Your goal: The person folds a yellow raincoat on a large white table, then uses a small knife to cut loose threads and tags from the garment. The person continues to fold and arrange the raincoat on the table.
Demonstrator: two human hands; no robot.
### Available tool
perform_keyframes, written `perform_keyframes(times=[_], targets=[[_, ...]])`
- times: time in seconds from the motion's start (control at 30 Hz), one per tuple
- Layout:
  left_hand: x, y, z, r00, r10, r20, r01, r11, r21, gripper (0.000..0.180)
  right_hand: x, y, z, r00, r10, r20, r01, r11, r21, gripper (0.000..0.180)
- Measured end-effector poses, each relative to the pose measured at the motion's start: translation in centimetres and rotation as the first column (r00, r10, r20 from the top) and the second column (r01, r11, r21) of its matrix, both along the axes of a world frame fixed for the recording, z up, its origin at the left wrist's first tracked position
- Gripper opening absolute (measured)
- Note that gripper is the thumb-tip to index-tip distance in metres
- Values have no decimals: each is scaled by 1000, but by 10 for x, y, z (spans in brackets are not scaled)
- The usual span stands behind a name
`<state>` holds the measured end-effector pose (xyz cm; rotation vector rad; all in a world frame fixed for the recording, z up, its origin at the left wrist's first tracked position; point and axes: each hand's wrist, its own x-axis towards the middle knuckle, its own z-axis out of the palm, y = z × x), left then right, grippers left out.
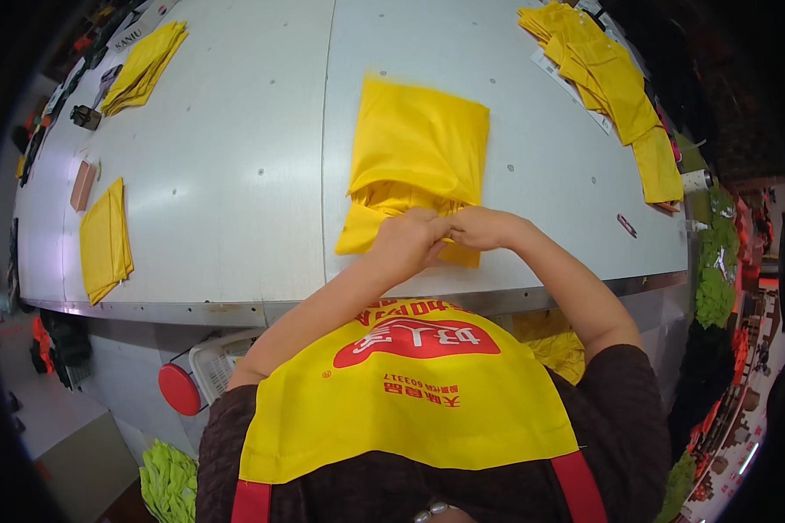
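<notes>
A folded yellow cloth piece lies on the grey metal table right in front of me. My left hand and my right hand meet at its near edge, fingers pinched on the bunched yellow fabric there. Both forearms come up from the lower edge, over the yellow apron with a red printed patch that I wear.
A row of yellow cloth pieces lies along the table's right side. Two more folded yellow stacks sit at far left and near left. A white basket with a red disc stands below the table edge. Green material lies on the floor.
</notes>
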<state>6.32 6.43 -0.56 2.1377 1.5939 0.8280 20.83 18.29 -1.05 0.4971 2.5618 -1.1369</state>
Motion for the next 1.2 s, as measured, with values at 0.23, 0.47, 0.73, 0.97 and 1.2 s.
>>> perform_keyframes(times=[0.23, 0.47, 0.73, 0.97, 1.2], targets=[[-46, 3, -12, 961, 118, -250, -188, 942, -279, 45, 15, -22, 10, 984, -179, -3, 171, 936, 309, 33], [-72, -24, -35, 956, 291, 43, -278, 940, -196, 32, 21, -42, 9, 697, -28, -716, 526, 699, 485, 15], [-63, 12, 0, 977, 117, -180, -50, 938, 342, 16, 2, -16, -16, 738, -21, -674, 532, 631, 564, 9], [-62, 26, -42, 955, 184, 233, -211, 972, 98, 13, 17, -20, -9, 745, -135, -653, 581, 612, 537, 19], [-39, 13, -54, 926, 193, 326, -270, 939, 213, 15, 51, -33, -51, 404, -878, -258, 915, 382, 131, 41]])
